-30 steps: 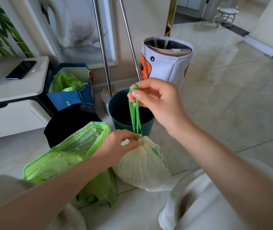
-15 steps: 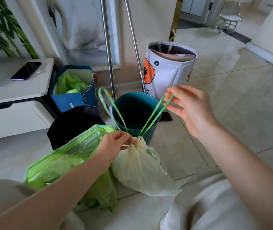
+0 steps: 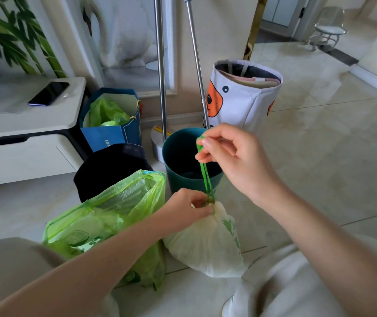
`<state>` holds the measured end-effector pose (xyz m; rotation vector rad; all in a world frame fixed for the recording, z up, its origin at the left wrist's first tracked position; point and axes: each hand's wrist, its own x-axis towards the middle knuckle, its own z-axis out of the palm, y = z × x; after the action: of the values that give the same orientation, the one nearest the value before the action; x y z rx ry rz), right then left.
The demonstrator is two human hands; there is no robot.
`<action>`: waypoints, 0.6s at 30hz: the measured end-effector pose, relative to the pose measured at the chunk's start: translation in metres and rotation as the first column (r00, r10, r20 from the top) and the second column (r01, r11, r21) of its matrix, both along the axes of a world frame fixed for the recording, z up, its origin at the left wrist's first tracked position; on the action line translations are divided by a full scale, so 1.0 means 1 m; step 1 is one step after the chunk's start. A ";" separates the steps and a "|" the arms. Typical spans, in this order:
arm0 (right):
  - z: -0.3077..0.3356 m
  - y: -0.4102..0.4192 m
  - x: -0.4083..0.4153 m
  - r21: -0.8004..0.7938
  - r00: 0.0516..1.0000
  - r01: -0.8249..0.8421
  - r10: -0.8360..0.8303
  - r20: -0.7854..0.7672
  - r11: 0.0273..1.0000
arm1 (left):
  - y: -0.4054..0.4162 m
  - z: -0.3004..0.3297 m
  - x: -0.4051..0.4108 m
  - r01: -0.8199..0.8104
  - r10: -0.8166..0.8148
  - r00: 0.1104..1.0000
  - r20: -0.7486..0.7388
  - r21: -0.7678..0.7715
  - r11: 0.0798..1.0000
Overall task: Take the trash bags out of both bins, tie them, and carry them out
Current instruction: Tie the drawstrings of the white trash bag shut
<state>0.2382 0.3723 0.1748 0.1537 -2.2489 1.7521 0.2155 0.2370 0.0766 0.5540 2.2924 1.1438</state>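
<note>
A pale, full trash bag (image 3: 208,243) sits on the floor in front of me, its neck gathered tight. My left hand (image 3: 186,208) pinches that neck. My right hand (image 3: 231,154) is above it, holding the green drawstring (image 3: 206,177) taut and upright between fingers and thumb. A larger green trash bag (image 3: 105,220) lies open to the left of it, untied. Behind the bags stand a teal bin (image 3: 178,156) with nothing visible inside and a black bin (image 3: 109,168).
A blue paper bag (image 3: 112,133) holding green plastic stands by the wall. Two metal poles (image 3: 160,65) rise behind the bins. A white fabric basket with an orange face (image 3: 242,99) is at the right. A phone (image 3: 49,93) lies on a low white cabinet (image 3: 22,124).
My right hand had spread the drawstring out to the right half a second ago; now it has come back over the bag and holds the strands together, pulled straight up.
</note>
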 end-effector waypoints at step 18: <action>-0.036 0.009 -0.015 0.561 0.944 -0.195 -0.001 0.331 0.805 | -0.002 0.002 0.004 -0.176 0.148 0.968 0.204 0.125 0.976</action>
<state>0.2231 0.3812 0.1383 0.1205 -3.0188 1.1095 0.2193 0.2346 0.0783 0.2944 2.1310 1.3842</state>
